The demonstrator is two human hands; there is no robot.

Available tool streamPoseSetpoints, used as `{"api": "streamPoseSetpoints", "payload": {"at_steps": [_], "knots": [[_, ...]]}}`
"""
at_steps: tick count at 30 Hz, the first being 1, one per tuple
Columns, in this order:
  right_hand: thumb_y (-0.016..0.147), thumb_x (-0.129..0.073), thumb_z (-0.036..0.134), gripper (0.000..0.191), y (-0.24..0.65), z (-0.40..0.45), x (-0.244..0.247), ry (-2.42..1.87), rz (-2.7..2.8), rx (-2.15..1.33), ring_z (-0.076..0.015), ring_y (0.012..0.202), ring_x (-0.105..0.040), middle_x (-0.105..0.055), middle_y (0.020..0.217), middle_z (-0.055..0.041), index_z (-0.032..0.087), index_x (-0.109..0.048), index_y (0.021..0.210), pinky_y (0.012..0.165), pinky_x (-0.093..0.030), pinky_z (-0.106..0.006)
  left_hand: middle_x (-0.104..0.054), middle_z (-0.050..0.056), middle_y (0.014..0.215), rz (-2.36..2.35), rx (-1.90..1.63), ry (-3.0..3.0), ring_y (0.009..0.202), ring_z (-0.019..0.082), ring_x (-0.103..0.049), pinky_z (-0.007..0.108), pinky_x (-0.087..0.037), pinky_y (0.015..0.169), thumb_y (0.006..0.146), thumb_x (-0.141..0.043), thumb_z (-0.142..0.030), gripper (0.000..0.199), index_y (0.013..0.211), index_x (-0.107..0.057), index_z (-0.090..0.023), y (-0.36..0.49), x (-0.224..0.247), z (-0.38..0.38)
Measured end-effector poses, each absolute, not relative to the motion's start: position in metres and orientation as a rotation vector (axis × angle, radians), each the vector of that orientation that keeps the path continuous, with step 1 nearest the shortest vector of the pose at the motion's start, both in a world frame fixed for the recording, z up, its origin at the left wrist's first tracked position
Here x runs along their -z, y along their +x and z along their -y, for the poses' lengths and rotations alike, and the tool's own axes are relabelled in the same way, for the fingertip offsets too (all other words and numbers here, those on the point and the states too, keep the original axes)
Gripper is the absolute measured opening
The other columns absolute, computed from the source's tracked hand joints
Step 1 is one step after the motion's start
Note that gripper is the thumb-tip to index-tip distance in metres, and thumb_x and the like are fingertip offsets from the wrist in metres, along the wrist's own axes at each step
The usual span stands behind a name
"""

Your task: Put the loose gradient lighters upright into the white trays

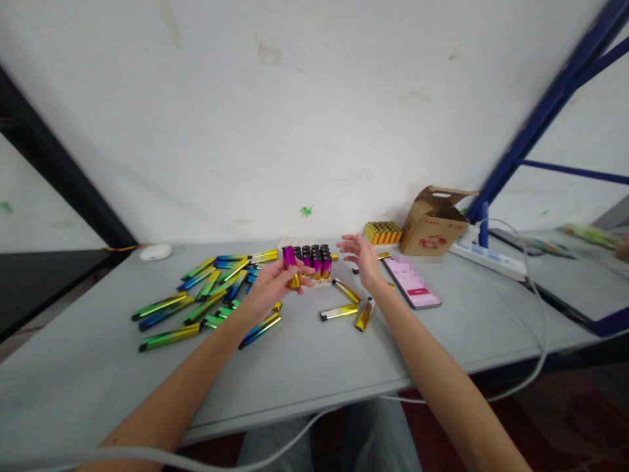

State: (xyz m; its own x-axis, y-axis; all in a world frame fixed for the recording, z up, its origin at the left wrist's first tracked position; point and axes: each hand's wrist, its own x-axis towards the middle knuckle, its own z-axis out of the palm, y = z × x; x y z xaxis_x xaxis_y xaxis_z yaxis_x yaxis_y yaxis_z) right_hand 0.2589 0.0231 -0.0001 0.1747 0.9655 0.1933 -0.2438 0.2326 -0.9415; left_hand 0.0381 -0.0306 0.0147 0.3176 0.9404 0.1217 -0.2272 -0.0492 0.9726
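My left hand [282, 282] is closed around a shiny purple-and-gold lighter [289, 259], held upright. Directly behind it, a tray [322, 283] carries rows of similar purple lighters [317, 264] with black tops. My right hand [361, 259] is to the right of the tray with its fingers apart, and I see nothing in it. Below that hand lie a few loose gold lighters [339, 313]. Left of my left hand is a scattered heap of long metallic pieces [170, 336] in green, blue and gold with black ends.
A cluster of yellow cylinders [383, 232] stands by the wall, beside an open cardboard box [435, 223]. A phone [411, 282] lies to the right, with a white power strip [489, 259] behind. A white case [156, 252] sits at the far left. A cable [544, 328] hangs over the table [304, 373].
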Motion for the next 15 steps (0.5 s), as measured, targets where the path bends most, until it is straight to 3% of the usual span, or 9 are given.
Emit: {"api": "streamPoseSetpoints", "payload": {"at_steps": [3, 7, 11, 15], "knots": [[0.087, -0.037, 0.071, 0.055, 0.258, -0.019, -0.004, -0.714, 0.875, -1.387, -0.0219, 0.103, -0.064, -0.071, 0.112, -0.0073, 0.024, -0.062, 0.103, 0.082, -0.053, -0.035, -0.072, 0.011, 0.098, -0.809, -1.136, 1.219, 0.069, 0.017, -0.066, 0.028, -0.046, 0.059, 0.076, -0.07, -0.037, 0.033, 0.097, -0.058, -0.015, 0.036, -0.017, 0.03], [0.087, -0.027, 0.074, 0.065, 0.258, -0.017, -0.007, -0.64, 0.838, -1.504, -0.0235, 0.114, -0.061, -0.068, 0.12, -0.0101, 0.023, -0.061, 0.108, 0.093, -0.052, -0.038, -0.071, 0.006, 0.086, -0.833, -1.15, 1.232, 0.064, 0.014, -0.062, 0.027, -0.046, 0.059, 0.075, -0.068, -0.035, 0.032, 0.098, -0.059, -0.015, 0.033, -0.017, 0.027], [0.086, -0.028, 0.077, 0.067, 0.259, -0.022, 0.001, -0.751, 0.994, -1.374, -0.0243, 0.111, -0.061, -0.069, 0.115, -0.0086, 0.023, -0.063, 0.108, 0.099, -0.047, -0.042, -0.068, 0.003, 0.077, -0.869, -1.128, 1.255, 0.058, 0.013, -0.059, 0.027, -0.046, 0.056, 0.073, -0.069, -0.036, 0.034, 0.097, -0.059, -0.014, 0.031, -0.012, 0.023], [0.082, -0.054, 0.068, 0.054, 0.259, -0.022, 0.013, -0.96, 1.423, -0.981, -0.0258, 0.119, -0.055, -0.064, 0.123, -0.0082, 0.024, -0.063, 0.113, 0.105, -0.04, -0.044, -0.066, 0.001, 0.073, -0.917, -1.069, 1.276, 0.047, 0.008, -0.051, 0.022, -0.038, 0.047, 0.073, -0.07, -0.038, 0.033, 0.094, -0.06, -0.015, 0.031, -0.007, 0.021]]}}
